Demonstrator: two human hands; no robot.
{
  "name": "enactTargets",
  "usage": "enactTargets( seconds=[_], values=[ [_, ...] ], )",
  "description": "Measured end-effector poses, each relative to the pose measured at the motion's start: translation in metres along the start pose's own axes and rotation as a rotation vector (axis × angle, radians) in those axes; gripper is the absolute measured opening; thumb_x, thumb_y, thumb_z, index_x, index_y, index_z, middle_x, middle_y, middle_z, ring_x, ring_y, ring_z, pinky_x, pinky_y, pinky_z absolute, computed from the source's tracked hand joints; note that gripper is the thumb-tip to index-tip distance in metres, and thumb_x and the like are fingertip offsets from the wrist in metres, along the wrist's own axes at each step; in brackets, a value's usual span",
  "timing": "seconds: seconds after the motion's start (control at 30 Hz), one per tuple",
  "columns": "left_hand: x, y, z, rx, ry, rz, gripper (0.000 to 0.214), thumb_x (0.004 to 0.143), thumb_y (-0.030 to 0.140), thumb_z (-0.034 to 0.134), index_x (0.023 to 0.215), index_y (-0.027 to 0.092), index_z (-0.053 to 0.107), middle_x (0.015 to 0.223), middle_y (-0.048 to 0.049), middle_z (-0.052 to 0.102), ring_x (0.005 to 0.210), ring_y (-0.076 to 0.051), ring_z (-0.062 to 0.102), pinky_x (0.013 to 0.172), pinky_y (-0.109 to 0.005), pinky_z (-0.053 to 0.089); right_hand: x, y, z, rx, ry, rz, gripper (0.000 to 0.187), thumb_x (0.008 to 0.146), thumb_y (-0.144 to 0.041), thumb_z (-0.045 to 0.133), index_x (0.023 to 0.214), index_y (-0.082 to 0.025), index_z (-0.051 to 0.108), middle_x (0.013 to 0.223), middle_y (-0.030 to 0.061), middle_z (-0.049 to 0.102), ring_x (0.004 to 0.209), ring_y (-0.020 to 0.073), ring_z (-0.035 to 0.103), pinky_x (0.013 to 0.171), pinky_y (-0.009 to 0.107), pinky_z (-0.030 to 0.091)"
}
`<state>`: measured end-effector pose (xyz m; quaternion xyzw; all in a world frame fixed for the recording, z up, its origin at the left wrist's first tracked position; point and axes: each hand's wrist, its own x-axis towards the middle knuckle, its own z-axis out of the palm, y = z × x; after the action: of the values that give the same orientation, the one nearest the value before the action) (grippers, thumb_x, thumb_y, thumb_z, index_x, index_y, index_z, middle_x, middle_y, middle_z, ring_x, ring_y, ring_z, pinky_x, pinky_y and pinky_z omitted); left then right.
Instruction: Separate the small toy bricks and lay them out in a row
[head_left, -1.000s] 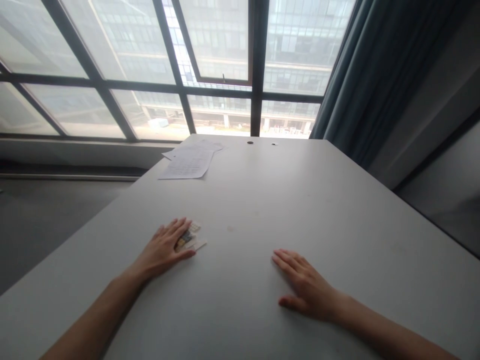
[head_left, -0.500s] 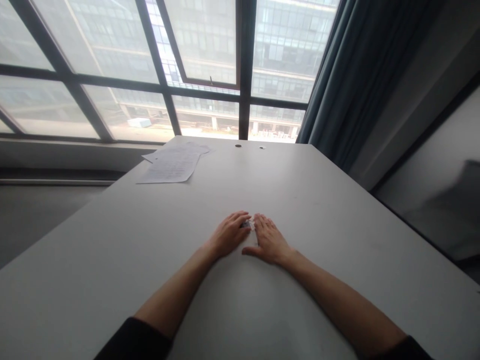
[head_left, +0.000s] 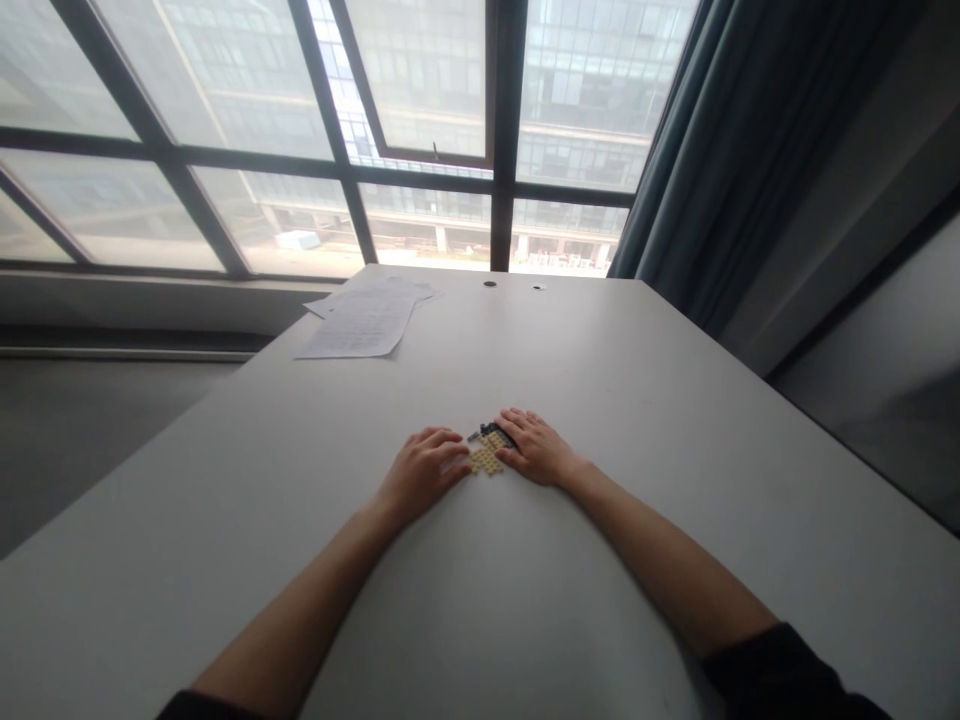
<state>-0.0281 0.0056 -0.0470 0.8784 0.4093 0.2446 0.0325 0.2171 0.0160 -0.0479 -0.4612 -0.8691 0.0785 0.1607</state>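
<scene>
A small flat cluster of studded plates [head_left: 486, 455], mostly tan with a dark part at its far edge, lies on the white table [head_left: 600, 400] between my hands. My left hand [head_left: 424, 473] rests knuckles up just left of it, fingers curled, fingertips touching its left edge. My right hand [head_left: 535, 448] lies on the right side, fingers bent over the far dark part. Both hands press on the piece from either side; neither lifts it.
Loose printed paper sheets [head_left: 365, 318] lie at the table's far left corner. Two small round holes [head_left: 490, 284] sit near the far edge. A large window is behind, and a grey-blue curtain [head_left: 720, 150] hangs at the right.
My left hand slid the plates from the left toward the middle and farther away. My right hand came in to meet it. The fingers have drawn back, and the tan plates now show between them.
</scene>
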Motion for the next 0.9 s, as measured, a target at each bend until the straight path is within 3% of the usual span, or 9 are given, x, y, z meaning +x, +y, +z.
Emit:
enactTargets(
  seconds=[0.17,0.37,0.5,0.6,0.7,0.77,0.9],
  values=[
    [0.002,0.003,-0.001,0.131,0.069,-0.099,0.024,0.089,0.038,0.052,0.097,0.023,0.069,0.106,-0.0061,0.068,0.102,-0.026,0.057,0.089,-0.044,0.044,-0.015,-0.002,-0.001,0.027,0.176,0.02,0.053,0.091,-0.043,0.05,0.136,-0.014,0.046,0.143,0.0136,0.043,0.134,0.0249,0.035,0.111,0.043,0.029],
    [-0.001,0.016,-0.003,0.163,0.072,-0.123,0.026,0.085,0.041,0.056,0.096,0.022,0.07,0.096,-0.0076,0.068,0.095,-0.027,0.057,0.085,-0.044,0.044,-0.04,-0.019,-0.008,-0.012,0.055,-0.223,0.04,0.093,-0.039,0.046,0.129,-0.025,0.055,0.142,0.0035,0.048,0.137,0.0247,0.032,0.114,0.045,0.023],
    [0.001,0.024,-0.001,0.153,0.05,-0.158,0.03,0.082,0.047,0.058,0.092,0.022,0.071,0.093,-0.0082,0.067,0.094,-0.029,0.056,0.084,-0.046,0.043,-0.043,-0.022,-0.008,-0.02,0.058,-0.183,0.038,0.092,-0.036,0.046,0.126,-0.024,0.058,0.139,0.0039,0.051,0.137,0.0267,0.032,0.114,0.047,0.022],
    [0.002,0.026,0.0,0.131,0.053,-0.175,0.026,0.085,0.041,0.055,0.09,0.021,0.071,0.092,-0.0076,0.068,0.092,-0.028,0.056,0.082,-0.045,0.044,-0.042,-0.019,-0.007,0.053,0.155,-0.163,0.035,0.089,-0.034,0.052,0.121,-0.023,0.061,0.138,0.007,0.051,0.136,0.0264,0.034,0.113,0.048,0.024],
    [0.001,0.029,-0.003,0.103,0.12,-0.131,0.021,0.084,0.036,0.059,0.091,0.021,0.07,0.093,-0.0066,0.069,0.09,-0.025,0.057,0.082,-0.042,0.045,-0.041,-0.023,-0.008,0.3,0.348,-0.038,0.03,0.086,-0.033,0.058,0.112,-0.022,0.066,0.126,0.0104,0.06,0.125,0.0259,0.046,0.107,0.047,0.034],
    [-0.001,0.036,-0.009,0.06,0.204,-0.058,0.019,0.084,0.035,0.061,0.094,0.021,0.069,0.094,-0.0058,0.069,0.089,-0.023,0.058,0.083,-0.039,0.045,-0.041,-0.032,-0.01,0.623,0.41,0.13,0.029,0.085,-0.035,0.058,0.109,-0.021,0.067,0.113,0.0105,0.066,0.11,0.0246,0.058,0.098,0.044,0.043],
    [-0.007,0.06,-0.021,-0.036,0.348,0.108,0.015,0.084,0.029,0.064,0.096,0.021,0.066,0.092,-0.0039,0.07,0.087,-0.019,0.058,0.082,-0.034,0.046,-0.044,-0.061,-0.009,1.367,0.175,0.352,0.035,0.082,-0.046,0.062,0.096,-0.016,0.07,0.086,0.0078,0.071,0.077,0.0185,0.065,0.078,0.037,0.052]
  ],
)
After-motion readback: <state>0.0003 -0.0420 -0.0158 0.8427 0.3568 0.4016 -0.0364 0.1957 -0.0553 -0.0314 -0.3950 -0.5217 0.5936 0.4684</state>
